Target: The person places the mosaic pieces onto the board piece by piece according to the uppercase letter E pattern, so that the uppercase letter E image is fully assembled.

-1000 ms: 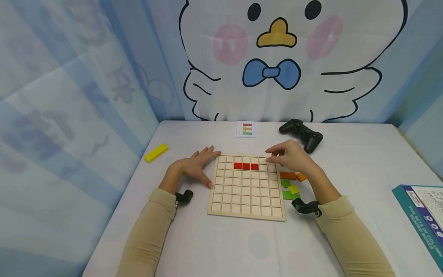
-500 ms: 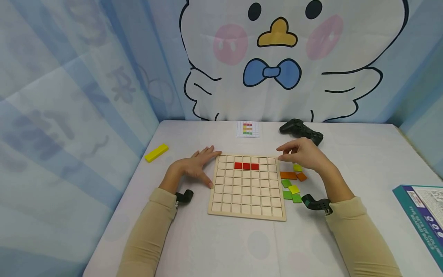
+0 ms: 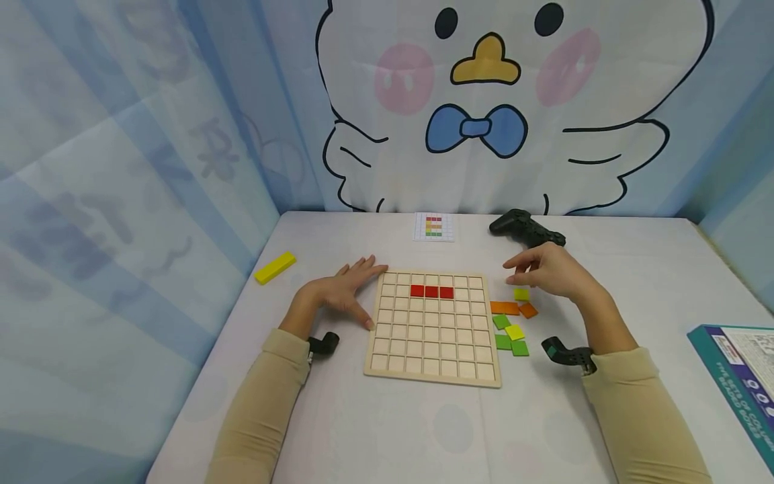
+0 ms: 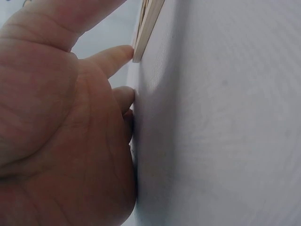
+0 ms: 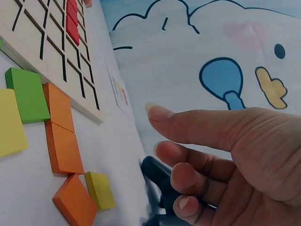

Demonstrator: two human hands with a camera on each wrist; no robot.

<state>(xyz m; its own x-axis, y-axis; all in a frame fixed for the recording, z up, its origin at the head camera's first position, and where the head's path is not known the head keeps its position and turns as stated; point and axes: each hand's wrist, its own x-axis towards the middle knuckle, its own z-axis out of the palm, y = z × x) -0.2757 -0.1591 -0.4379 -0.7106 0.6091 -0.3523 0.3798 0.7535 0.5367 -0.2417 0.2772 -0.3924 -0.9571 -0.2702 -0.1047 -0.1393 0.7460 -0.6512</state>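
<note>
A wooden grid board (image 3: 433, 366) lies on the table, with a row of red square tiles (image 3: 432, 291) in its upper part. My left hand (image 3: 338, 290) rests spread on the table along the board's left side, thumb and a fingertip at the edge; in the left wrist view a finger meets the board's corner. To the right of the board, my right hand (image 3: 547, 270) hovers with fingers loosely bent and nothing between them. Below it lie yellow tiles (image 3: 521, 294), orange tiles (image 5: 65, 148) and green tiles (image 3: 503, 342), close beside the board.
A small printed pattern card (image 3: 434, 227) lies behind the board. A black game controller (image 3: 525, 227) sits at the back, just beyond my right hand. A yellow bar (image 3: 275, 268) lies at the far left, and a teal box (image 3: 734, 383) at the right edge.
My right hand has moved off the board's upper right corner to the right, uncovering a yellow tile and an orange tile. The left hand has stayed in place.
</note>
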